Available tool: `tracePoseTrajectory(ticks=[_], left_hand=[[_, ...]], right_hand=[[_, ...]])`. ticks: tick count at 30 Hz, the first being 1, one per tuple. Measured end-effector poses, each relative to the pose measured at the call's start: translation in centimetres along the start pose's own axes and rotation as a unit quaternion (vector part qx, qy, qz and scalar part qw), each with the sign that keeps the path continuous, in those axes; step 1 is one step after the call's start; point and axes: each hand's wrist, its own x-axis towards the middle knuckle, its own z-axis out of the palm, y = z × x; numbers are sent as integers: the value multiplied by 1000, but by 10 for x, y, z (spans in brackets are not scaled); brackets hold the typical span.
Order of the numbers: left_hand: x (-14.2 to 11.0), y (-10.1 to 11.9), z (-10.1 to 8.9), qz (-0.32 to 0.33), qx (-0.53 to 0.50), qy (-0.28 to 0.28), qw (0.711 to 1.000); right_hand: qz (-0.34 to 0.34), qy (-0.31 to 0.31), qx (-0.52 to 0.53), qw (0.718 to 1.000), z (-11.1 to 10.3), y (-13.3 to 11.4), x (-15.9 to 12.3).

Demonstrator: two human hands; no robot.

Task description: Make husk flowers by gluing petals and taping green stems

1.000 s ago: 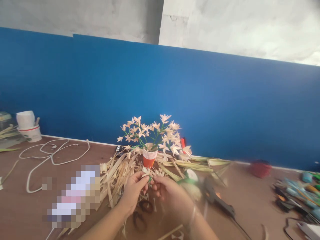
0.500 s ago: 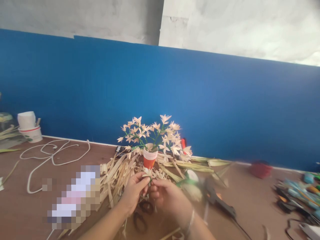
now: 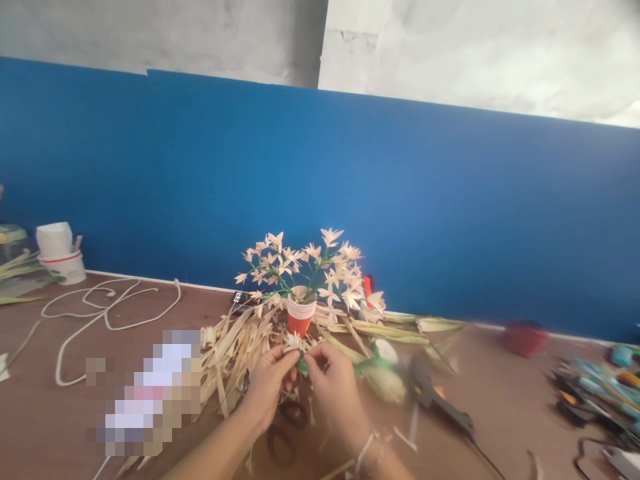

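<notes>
"In the head view, where were the hands?"

"Low centre. The left hand (image 3: 265, 387) held a small cream, pointed-petalled flower (image 3: 293, 341) in a narrow pinch. The right hand (image 3: 337, 387) seemed to pinch the narrow green strip (image 3: 302, 366) at its base."

"What could have gone wrong?"

"I'd say uneven pulling by the right fingers could have twisted the flower or torn the strip, and too hard a squeeze could have creased the petals."

"And around them?"

"Just above, at centre, stood the orange-and-white paper cup (image 3: 301, 320) of cream flowers on green stems (image 3: 331, 237). A forward knock might have tipped it. A dropped flower could have got lost among the pale dried strips (image 3: 233, 343), left of centre, or landed by the dark-handled scissors (image 3: 294, 415) below."
</notes>
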Motion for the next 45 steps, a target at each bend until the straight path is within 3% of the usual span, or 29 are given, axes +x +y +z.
tracePoseTrajectory(ticks=[6,11,14,17,19,21,25,27,33,36,38,43,45], left_hand=[[-2,1,1,-3,-18,-9,1000],[-2,-3,2,10,-4,24,1000],[-2,-2,2,24,11,44,999],[-2,2,2,32,16,48,998],[-2,5,1,33,20,43,998],[-1,6,0,26,25,26,999],[-1,7,-2,4,28,-11,1000],[-1,7,-3,3,28,-25,999],[-1,8,-4,4,12,-50,999],[-2,11,-4,-5,-4,-65,998],[-3,12,-4,-6,-13,-78,997],[-2,13,-4,1,-36,-101,994],[-1,13,-5,-7,-38,-98,994]], right_hand=[[-46,11,-52,998,3,4,-5],[-72,12,-87,994,4,-2,-9],[-32,-8,-19,999,3,-9,-7],[88,-52,143,984,3,-9,-1],[193,-97,256,942,3,-3,4],[278,-159,364,875,2,4,7],[345,-271,510,739,-1,14,8],[356,-295,535,707,-3,15,7],[374,-334,568,653,-4,17,7],[367,-336,569,655,-2,18,6],[348,-316,568,676,-1,16,5],[248,-228,500,798,0,6,4],[229,-208,469,828,0,3,4]])
